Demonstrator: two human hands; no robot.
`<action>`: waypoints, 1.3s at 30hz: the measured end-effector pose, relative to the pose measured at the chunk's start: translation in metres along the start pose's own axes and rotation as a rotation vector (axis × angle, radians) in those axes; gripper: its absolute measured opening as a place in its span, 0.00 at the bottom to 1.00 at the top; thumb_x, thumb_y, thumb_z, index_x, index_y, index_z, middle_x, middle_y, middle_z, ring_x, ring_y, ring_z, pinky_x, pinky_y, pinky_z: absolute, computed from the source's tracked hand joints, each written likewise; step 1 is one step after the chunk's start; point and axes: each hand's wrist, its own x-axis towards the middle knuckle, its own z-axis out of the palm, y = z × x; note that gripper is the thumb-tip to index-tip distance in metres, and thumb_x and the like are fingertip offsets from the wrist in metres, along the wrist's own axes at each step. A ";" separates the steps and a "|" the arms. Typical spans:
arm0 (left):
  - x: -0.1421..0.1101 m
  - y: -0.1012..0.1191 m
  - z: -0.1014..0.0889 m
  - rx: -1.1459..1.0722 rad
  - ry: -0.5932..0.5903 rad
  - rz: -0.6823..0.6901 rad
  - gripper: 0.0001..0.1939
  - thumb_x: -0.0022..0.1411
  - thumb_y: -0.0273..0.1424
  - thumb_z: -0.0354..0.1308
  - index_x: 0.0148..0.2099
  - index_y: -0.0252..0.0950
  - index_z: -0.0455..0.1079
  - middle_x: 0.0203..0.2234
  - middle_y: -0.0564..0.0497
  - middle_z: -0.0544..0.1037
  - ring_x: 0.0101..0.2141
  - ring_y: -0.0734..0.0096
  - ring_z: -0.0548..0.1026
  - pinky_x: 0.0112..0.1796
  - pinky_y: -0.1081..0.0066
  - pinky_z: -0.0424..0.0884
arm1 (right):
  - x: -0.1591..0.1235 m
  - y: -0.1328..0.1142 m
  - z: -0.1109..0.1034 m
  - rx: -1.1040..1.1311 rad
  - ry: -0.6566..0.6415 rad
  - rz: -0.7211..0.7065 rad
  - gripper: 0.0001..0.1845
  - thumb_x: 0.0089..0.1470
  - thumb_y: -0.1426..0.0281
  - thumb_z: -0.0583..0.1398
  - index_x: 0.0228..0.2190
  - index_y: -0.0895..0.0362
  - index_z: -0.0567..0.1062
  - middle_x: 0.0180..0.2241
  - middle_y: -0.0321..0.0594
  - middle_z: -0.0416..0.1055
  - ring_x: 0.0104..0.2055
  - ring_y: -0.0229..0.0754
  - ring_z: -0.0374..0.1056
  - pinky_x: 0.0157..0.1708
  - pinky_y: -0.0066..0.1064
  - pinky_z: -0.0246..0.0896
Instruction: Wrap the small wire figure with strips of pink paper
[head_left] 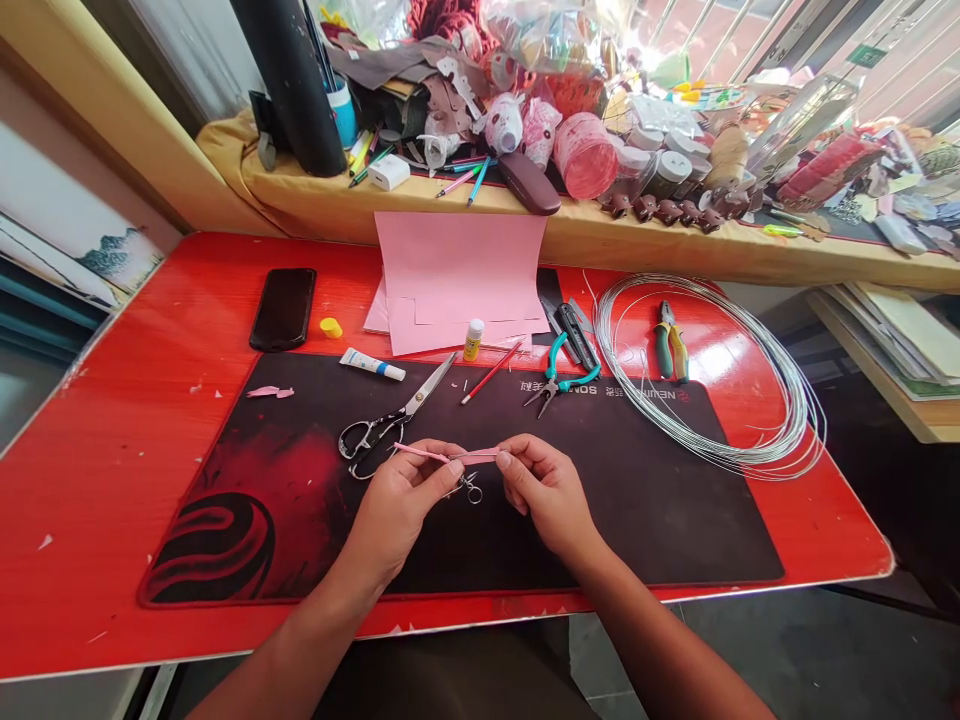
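Well, the red desk (67,520) carries nearly everything here. A black mouse mat (660,520) lies directly under the fingers (510,462), and a big coil of steel wire (795,420) sits well to their right, with green-and-yellow pliers (671,340) inside it. A sheet of pink card (457,270) lies ahead of the fingers, and long scissors (375,430) lie just to their left. Above the mat, the left hand (397,500) and right hand (547,490) each pinch a narrow pink paper strip (450,456) firmly between thumb and forefinger, a short span apart. A small looped metal piece (471,490) lies just below it. A strip this thin probably handles best with a light, even pull, the pinch kept close to the working spot.
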 end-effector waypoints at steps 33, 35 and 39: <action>0.000 -0.007 0.007 -0.152 0.011 -0.036 0.15 0.55 0.39 0.76 0.40 0.37 0.81 0.35 0.51 0.79 0.35 0.70 0.73 0.39 0.72 0.70 | -0.001 0.001 0.006 -0.017 0.053 -0.009 0.20 0.58 0.52 0.68 0.32 0.56 0.76 0.15 0.25 0.57 0.16 0.32 0.49 0.17 0.26 0.42; 0.000 -0.008 0.007 -0.156 0.006 -0.045 0.15 0.55 0.39 0.76 0.41 0.37 0.81 0.35 0.51 0.80 0.36 0.70 0.73 0.39 0.73 0.70 | -0.001 0.001 0.006 -0.019 0.051 -0.014 0.19 0.59 0.53 0.68 0.31 0.56 0.75 0.15 0.25 0.57 0.16 0.32 0.49 0.17 0.26 0.42; 0.000 -0.010 0.007 -0.166 0.022 -0.043 0.15 0.54 0.40 0.76 0.38 0.36 0.80 0.32 0.51 0.79 0.35 0.70 0.73 0.37 0.73 0.70 | -0.001 0.001 0.006 -0.016 0.037 -0.014 0.18 0.59 0.54 0.67 0.31 0.56 0.75 0.15 0.25 0.57 0.17 0.32 0.49 0.17 0.26 0.42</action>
